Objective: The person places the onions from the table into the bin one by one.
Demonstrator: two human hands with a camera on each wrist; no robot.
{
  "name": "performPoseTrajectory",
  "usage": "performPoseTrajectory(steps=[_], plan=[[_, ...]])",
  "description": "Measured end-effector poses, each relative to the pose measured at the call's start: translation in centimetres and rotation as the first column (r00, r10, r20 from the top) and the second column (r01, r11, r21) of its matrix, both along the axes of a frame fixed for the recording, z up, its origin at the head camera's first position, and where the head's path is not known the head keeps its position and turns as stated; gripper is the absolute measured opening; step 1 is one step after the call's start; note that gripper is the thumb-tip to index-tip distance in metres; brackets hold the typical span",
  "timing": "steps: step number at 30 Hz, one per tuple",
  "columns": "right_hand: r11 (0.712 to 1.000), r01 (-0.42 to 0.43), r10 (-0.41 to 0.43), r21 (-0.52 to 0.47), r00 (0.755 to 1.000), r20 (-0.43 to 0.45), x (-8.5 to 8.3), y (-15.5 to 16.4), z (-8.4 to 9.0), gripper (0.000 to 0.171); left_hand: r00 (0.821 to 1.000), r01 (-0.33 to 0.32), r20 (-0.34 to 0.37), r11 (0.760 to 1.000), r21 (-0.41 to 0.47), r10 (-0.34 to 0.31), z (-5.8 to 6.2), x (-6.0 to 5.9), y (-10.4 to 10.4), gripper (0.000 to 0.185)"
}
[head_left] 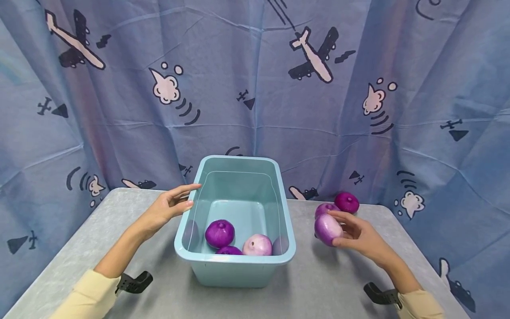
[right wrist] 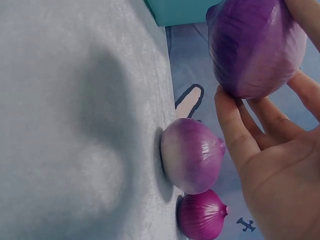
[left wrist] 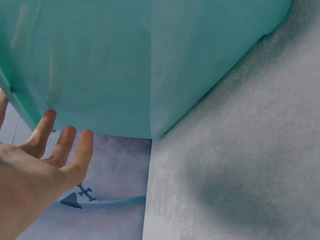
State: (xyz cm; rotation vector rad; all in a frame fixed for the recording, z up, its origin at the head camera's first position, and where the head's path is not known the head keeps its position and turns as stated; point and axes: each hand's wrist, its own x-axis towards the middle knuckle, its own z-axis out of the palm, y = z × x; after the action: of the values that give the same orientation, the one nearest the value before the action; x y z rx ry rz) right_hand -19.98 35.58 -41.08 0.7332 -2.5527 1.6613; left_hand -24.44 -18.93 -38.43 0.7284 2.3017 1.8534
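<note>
Grey table, plane-print curtain behind. My right hand [head_left: 360, 237] grips a purple onion [head_left: 327, 229] just right of the teal bin [head_left: 235, 259] — bin lies leftward; left hand [head_left: 169, 207] spread flat at its left wall.

Left hand [head_left: 169, 207] open, right hand [head_left: 360, 237] gripping.

The bin [head_left: 235, 266] is pale teal, and inside it lie a deep purple onion [head_left: 220, 233], a pinkish-white one [head_left: 257, 245] to its right and a darker purple one [head_left: 229, 250] between them at the near wall. Right of the bin, the held onion [head_left: 327, 228] is lilac fading to purple, the onion behind it [head_left: 324, 208] violet and white, and the farthest [head_left: 346, 202] magenta. The worktop [head_left: 318, 283] is mottled grey, the sleeves [head_left: 89, 297] cream, and the curtain [head_left: 255, 88] behind the bin blue with black-and-pink planes and clouds.
</note>
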Motion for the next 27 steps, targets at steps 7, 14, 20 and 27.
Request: performPoseTrajectory(steps=[7, 14, 20, 27], plan=[[1.0, -0.009, 0.009, -0.002, 0.999, -0.033, -0.6, -0.3, 0.8, 0.064, 1.0, -0.002, 0.004, 1.0, 0.0, 0.002, 0.1, -0.1, 0.0, 0.051], [1.0, -0.021, 0.021, 0.007, 0.998, -0.065, -0.9, -0.4, 1.9, 0.064, 1.0, 0.0, 0.014, 1.0, -0.001, 0.0, 0.1, -0.1, 0.1, 0.051], [1.0, -0.011, 0.012, 0.012, 0.998, -0.063, -1.2, -0.6, 2.9, 0.064, 1.0, -0.001, 0.011, 1.0, -0.002, 0.001, 0.1, -0.1, 0.0, 0.051], [1.0, -0.008, 0.008, 0.007, 0.999, -0.042, -1.3, -1.4, 3.8, 0.062, 1.0, -0.004, 0.013, 1.0, 0.001, 0.004, 0.2, 0.0, 0.0, 0.052]])
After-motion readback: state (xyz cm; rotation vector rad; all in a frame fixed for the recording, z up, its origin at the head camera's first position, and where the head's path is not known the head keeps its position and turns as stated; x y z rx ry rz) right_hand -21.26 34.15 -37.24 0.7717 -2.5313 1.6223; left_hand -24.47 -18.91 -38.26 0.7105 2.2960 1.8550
